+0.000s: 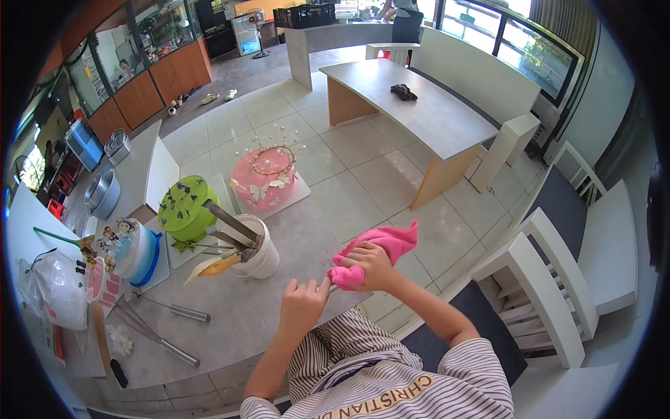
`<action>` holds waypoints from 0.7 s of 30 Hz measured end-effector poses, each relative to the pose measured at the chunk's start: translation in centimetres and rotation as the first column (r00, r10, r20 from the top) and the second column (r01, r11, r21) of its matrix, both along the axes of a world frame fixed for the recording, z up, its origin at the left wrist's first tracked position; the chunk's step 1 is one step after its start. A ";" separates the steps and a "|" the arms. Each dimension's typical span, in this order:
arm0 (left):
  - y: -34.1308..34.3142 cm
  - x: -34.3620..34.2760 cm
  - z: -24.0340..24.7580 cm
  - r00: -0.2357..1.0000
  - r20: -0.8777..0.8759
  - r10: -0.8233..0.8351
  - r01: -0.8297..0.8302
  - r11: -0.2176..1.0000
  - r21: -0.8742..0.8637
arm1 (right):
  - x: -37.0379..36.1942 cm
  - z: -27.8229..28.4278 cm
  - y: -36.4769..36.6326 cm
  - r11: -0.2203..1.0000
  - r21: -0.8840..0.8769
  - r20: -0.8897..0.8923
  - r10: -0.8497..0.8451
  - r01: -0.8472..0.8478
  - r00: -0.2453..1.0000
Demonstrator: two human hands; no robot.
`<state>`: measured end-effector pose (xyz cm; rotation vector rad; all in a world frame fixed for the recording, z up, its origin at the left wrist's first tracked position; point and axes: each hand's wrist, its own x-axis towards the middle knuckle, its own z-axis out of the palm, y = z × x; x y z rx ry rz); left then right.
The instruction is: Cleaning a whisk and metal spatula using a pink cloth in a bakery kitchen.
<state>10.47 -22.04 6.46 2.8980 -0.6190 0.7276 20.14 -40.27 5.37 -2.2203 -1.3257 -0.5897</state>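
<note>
1. Right hand (368, 267) grips a pink cloth (395, 241), seemingly bunched around a slim tool (326, 282) that the left hand (300, 300) clasps, above the near edge of the surface (241, 318)
2. A hard tug could jerk the tool loose; a wide swing could knock the white bucket (264, 262)
3. Cloth and hands hide most of the tool, leaving its kind unclear

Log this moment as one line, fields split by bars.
right hand: grips pink cloth | left hand: closed beside cloth, contents unclear | table: white bucket, pink cake, green cake
</note>
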 end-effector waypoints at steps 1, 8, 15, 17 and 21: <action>0.3 0.1 -0.4 1.000 0.022 -0.009 0.007 0.997 0.083 | 0.8 -0.6 -0.3 0.997 -0.052 -0.061 0.048 -0.051 0.997; 0.2 -1.2 0.0 0.999 0.036 0.040 -0.041 0.999 0.015 | 4.1 1.2 -2.7 0.992 0.117 0.092 0.040 -0.051 0.995; 0.9 -3.3 3.1 0.996 0.021 0.087 -0.058 0.805 -0.590 | 6.0 3.7 -7.1 0.221 0.772 -0.633 0.182 0.595 0.753; -0.2 -2.6 3.7 0.996 -0.034 0.084 -0.083 0.698 -0.711 | 5.2 4.3 -6.4 0.073 0.853 -0.501 0.389 0.517 0.773; -1.3 0.6 3.1 0.532 -0.268 -0.803 -0.551 -0.088 -0.830 | 0.4 3.5 -2.3 0.077 0.812 -0.318 0.889 0.579 0.329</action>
